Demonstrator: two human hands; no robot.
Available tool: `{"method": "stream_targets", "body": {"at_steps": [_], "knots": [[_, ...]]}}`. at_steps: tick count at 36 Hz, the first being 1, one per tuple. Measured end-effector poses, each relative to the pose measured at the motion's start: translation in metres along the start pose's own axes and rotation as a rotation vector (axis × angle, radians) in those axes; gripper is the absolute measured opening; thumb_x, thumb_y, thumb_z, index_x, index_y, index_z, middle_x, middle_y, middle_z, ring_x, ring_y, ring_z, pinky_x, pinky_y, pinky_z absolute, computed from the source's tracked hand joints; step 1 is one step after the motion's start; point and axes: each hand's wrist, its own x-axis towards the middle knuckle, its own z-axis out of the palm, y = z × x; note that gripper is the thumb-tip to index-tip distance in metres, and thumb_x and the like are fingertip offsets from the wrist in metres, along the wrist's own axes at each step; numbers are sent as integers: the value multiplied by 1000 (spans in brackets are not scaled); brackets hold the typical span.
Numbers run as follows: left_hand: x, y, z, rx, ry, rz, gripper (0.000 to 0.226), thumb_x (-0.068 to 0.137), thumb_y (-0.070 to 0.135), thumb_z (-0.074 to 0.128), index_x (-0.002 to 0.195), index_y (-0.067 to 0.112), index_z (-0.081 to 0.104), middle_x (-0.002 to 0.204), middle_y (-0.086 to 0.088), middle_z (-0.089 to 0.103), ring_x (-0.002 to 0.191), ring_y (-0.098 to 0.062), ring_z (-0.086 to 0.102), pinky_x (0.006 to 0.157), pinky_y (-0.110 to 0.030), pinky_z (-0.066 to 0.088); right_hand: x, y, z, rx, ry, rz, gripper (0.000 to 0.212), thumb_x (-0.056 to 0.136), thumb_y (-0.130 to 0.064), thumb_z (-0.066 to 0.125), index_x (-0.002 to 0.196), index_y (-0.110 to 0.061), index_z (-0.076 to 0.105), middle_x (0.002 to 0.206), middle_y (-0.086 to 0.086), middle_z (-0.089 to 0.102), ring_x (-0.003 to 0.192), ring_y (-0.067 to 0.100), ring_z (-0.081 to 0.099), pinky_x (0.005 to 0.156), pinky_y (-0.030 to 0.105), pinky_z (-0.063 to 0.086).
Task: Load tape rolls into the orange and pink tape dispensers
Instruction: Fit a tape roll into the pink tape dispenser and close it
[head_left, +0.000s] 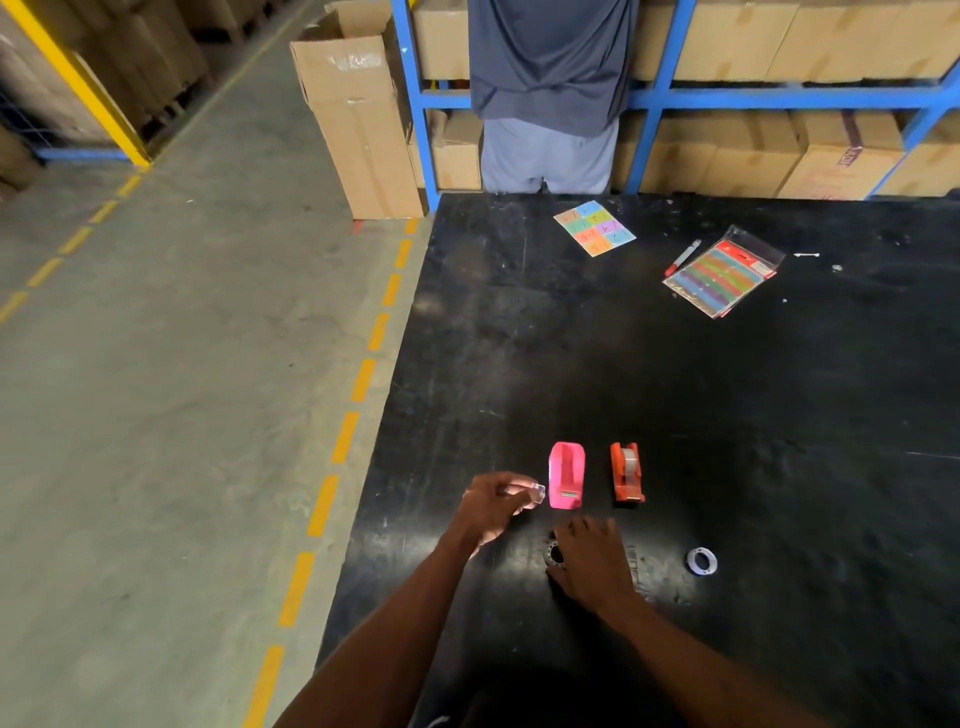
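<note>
The pink tape dispenser (566, 475) stands on the black table (675, 389) with its well showing no roll. Right of it, the orange tape dispenser (627, 473) holds a clear roll. My left hand (493, 506) pinches a small clear piece (536, 492), perhaps a tape core, just left of the pink dispenser. My right hand (589, 564) lies fingers-down over a dark ring-shaped thing (554, 555) on the table, mostly hidden beneath it. A loose tape roll (702, 561) lies flat to the right, apart from both hands.
A coloured sticker sheet (595, 228), a red pen (682, 257) and a packet of coloured strips (723, 274) lie at the far side. A person (550, 93) stands at the table's far edge before blue shelving with cardboard boxes. The table's left edge drops to the floor.
</note>
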Motion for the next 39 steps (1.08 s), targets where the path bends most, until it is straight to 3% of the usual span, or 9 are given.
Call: {"method": "stream_targets", "body": {"at_steps": [3, 7, 10, 13, 16, 21, 29, 34, 39], "knots": [[-2, -1, -2, -7, 5, -14, 13, 88, 19, 73, 100, 15, 75, 97, -8, 79, 92, -21, 75, 87, -32, 60, -1, 7, -4, 164, 33, 22, 45, 82, -51, 57, 119, -25, 56, 124, -2, 59, 116, 20, 51, 98, 39, 32], [-5, -1, -1, -15, -11, -30, 14, 91, 16, 69, 103, 10, 74, 99, -12, 78, 89, -19, 76, 87, -32, 59, -7, 17, -20, 717, 141, 59, 26, 78, -33, 71, 97, -28, 54, 99, -7, 59, 90, 12, 57, 77, 24, 40], [-7, -1, 6, -11, -55, -38, 19, 92, 16, 68, 106, 6, 73, 101, -13, 77, 91, -19, 76, 85, -29, 59, -7, 28, -27, 874, 202, 58, 35, 78, -27, 73, 108, -29, 56, 103, -9, 64, 91, 6, 63, 77, 25, 51], [-10, 4, 17, -28, -103, -40, 24, 91, 18, 69, 110, 3, 72, 103, -16, 77, 95, -22, 75, 85, -28, 60, -3, 38, -32, 925, 247, 54, 40, 75, -26, 74, 112, -27, 59, 105, -9, 67, 94, 5, 65, 81, 30, 54], [-10, 7, 28, -47, -119, -39, 22, 92, 16, 68, 110, 3, 71, 104, -19, 76, 94, -23, 75, 84, -27, 60, -6, 41, -41, 926, 260, 36, 32, 77, -17, 75, 106, -23, 63, 102, -5, 67, 93, 2, 63, 79, 21, 50], [-12, 11, 34, -57, -98, -43, 16, 90, 13, 69, 104, 4, 72, 99, -17, 76, 86, -19, 74, 82, -26, 59, -10, 47, -44, 975, 230, 25, 40, 75, -8, 77, 112, -19, 65, 107, -5, 68, 95, -6, 63, 78, 6, 45], [-17, 16, 40, -103, -28, -23, 23, 87, 10, 72, 106, -2, 73, 92, -14, 74, 78, -12, 69, 74, -19, 57, -6, 53, -40, 990, 234, -16, 41, 72, -20, 77, 110, -28, 64, 108, -9, 70, 99, 7, 68, 90, 36, 57], [-16, 15, 38, -144, 13, -11, 23, 86, 8, 73, 105, -4, 73, 96, -20, 74, 79, -15, 70, 73, -20, 58, -3, 51, -44, 1001, 225, -38, 39, 74, -15, 76, 109, -26, 64, 108, -7, 71, 100, 9, 69, 89, 36, 58], [-18, 21, 38, -143, 62, 6, 22, 86, 3, 71, 105, -10, 71, 86, -16, 73, 67, -6, 70, 66, -15, 56, 0, 49, -46, 1036, 221, -44, 38, 75, -17, 79, 110, -22, 65, 107, -7, 71, 98, 6, 69, 88, 31, 58]]}}
